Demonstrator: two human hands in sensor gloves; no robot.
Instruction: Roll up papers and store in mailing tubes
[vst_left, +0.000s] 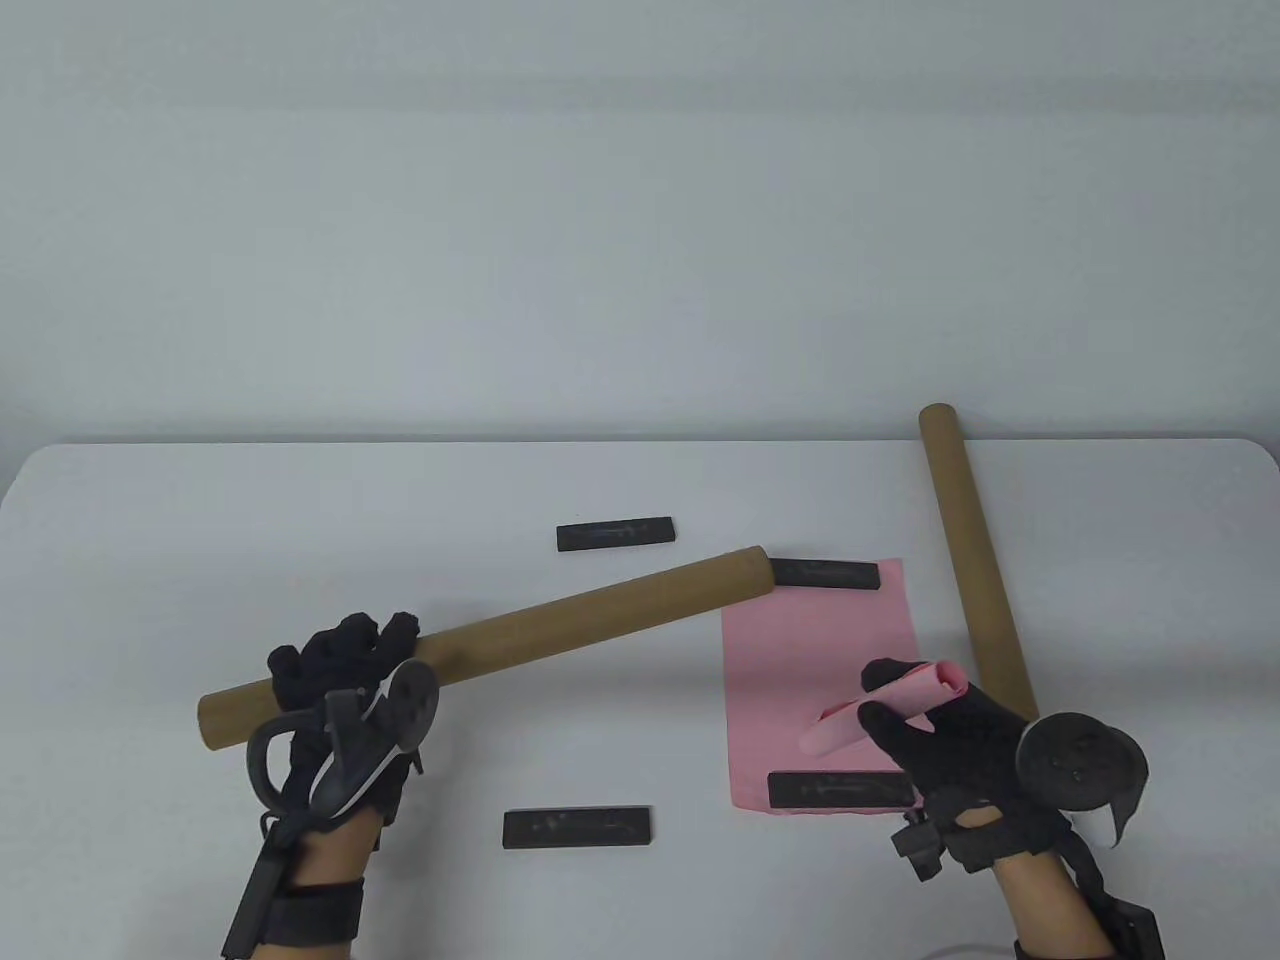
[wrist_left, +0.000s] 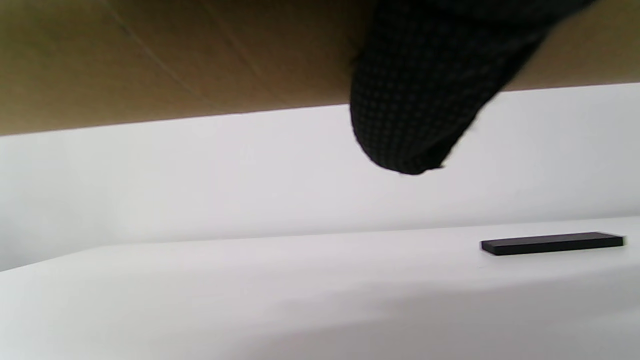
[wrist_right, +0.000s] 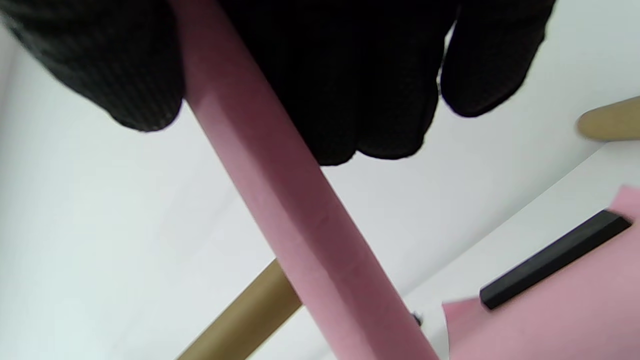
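Note:
My left hand (vst_left: 345, 665) grips a long brown cardboard mailing tube (vst_left: 560, 620) near its left end and holds it slanted above the table, its far end toward the pink sheet. In the left wrist view the tube (wrist_left: 175, 55) fills the top, with one gloved finger (wrist_left: 415, 115) curled round it. My right hand (vst_left: 925, 725) holds a rolled pink paper (vst_left: 880, 710) above a flat pink sheet (vst_left: 815, 650). The roll (wrist_right: 300, 215) runs diagonally under my right fingers (wrist_right: 350, 90). A second brown tube (vst_left: 975, 560) lies on the table at the right.
Two black bar weights (vst_left: 825, 573) (vst_left: 840, 790) pin the flat pink sheet at its far and near ends. Two more black bars (vst_left: 615, 533) (vst_left: 577, 828) lie on the white table (vst_left: 150, 560). A pale wall rises behind the table's far edge.

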